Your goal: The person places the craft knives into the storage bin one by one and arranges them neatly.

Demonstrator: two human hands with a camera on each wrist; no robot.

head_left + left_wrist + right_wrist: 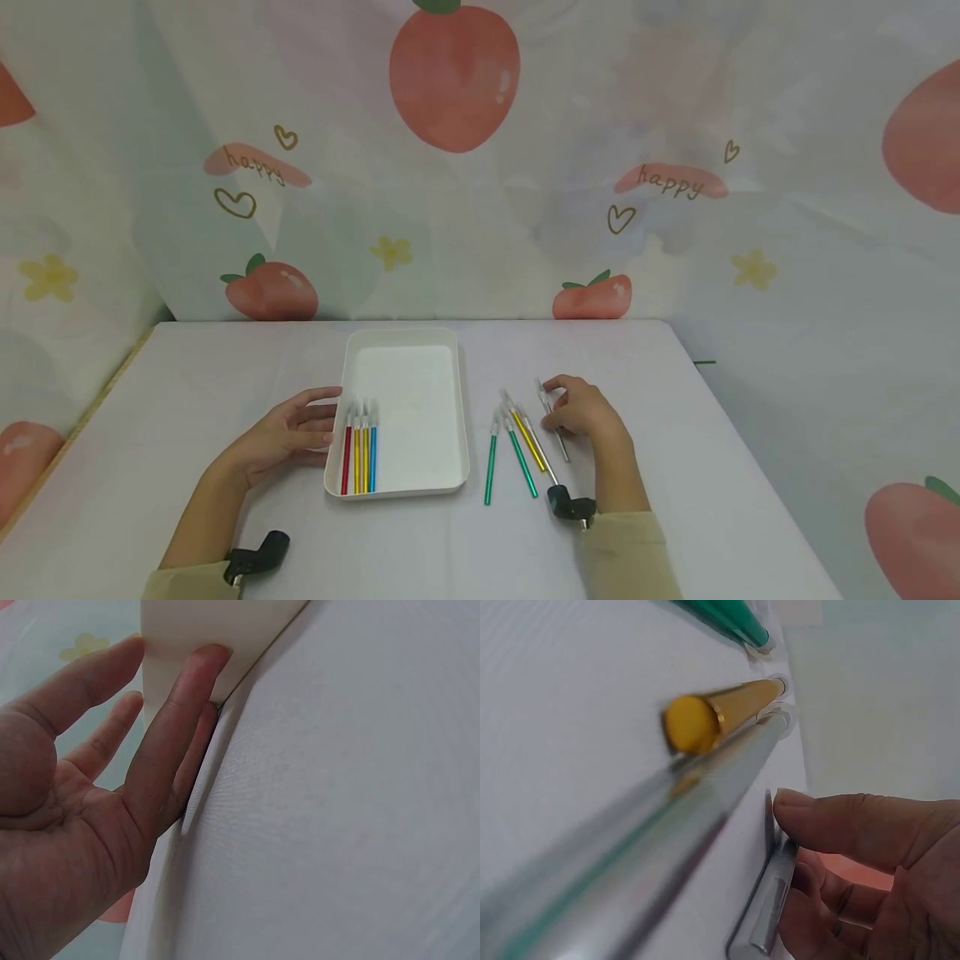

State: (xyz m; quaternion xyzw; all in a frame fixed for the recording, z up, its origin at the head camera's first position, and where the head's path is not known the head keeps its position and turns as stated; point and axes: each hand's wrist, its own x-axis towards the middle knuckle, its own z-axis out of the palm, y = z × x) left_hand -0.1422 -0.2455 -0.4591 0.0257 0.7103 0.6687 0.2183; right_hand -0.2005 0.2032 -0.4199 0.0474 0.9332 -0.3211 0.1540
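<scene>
Pinching silver pen [561,443] in right hand [588,412], between thumb and fingers, at 3 o'clock (clock centred on tray, head view). Can't tell if lifted off table [420,542] yet. Touching white tray [429,375] on its 9 o'clock wall with left hand [288,429], fingers loosely extended, not grasping.

Looks like a pick-up. To do well: pinch near mid-barrel, lift straight up first, avoid sweeping toward 9 o'clock through second silver pen [547,462] and loose yellow pen [529,442]. Steady the tray lightly; don't shove toward 3 o'clock. Round barrels, probably slick, might roll if nudged.

Container: just the white tray. Holding four capped pens inside near 8 o'clock, side by side, roughly parallel. From left: red pen [346,458], pair of yellow pens [357,458], blue pen [373,454]. Outside, toward 4 o'clock: also green pen [491,467] and another green pen [522,462], with clear caps toward 12 o'clock.
</scene>
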